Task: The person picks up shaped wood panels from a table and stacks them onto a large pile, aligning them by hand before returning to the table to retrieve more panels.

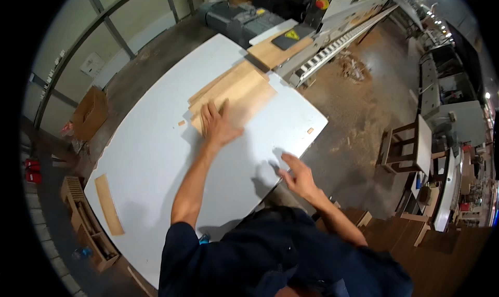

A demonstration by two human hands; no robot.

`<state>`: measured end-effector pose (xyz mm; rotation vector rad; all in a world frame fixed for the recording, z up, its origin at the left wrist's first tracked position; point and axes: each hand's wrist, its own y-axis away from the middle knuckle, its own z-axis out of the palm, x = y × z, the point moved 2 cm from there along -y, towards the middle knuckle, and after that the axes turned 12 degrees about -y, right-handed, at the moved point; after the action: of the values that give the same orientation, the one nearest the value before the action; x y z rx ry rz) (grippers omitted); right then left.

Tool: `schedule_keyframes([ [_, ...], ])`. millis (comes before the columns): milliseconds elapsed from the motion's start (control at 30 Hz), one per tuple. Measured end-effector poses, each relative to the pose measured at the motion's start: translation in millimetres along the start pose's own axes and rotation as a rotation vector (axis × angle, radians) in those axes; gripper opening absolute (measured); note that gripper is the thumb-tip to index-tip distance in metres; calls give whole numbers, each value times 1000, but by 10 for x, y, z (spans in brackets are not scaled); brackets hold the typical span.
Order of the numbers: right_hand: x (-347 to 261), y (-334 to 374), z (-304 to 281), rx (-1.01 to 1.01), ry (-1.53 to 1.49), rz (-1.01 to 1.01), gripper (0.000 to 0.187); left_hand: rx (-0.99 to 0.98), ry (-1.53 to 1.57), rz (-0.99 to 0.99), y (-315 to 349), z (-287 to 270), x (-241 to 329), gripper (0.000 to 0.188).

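Observation:
Several thin, light-brown wooden boards [252, 91] lie in an uneven, overlapping pile at the far end of a white table [156, 156]. Over the near part of the pile is my left hand [221, 125], its fingers spread flat on the top board; it does not grip. My right hand [299, 176] hovers above the table's right edge, away from the boards. Its fingers are apart with nothing in them. Part of the pile's near edge is hidden behind my left hand and blurred.
A machine [306, 37] with a slatted conveyor adjoins the table's far edge. A narrow wooden strip [108, 204] lies at the left, with small chips elsewhere. A wooden crate [88, 227] stands beside the table, a cardboard box [89, 113] beyond it. Right, a stool-like frame [408, 147] stands on the floor.

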<state>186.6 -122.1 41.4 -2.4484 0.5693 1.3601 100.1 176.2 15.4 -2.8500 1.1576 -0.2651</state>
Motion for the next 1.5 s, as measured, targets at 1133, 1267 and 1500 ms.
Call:
schedule_keyframes([
  [1133,677,-1119,-534,-29,-44,-366,57,24,-26,18,514,-113,660,105],
  [1267,494,-1181,248,-210,-35,-470,66,-72,53,97,1089,201,953,108],
  [1500,955,-1920,296,-169,465,-337,71,-25,35,98,1149,218,939,105],
])
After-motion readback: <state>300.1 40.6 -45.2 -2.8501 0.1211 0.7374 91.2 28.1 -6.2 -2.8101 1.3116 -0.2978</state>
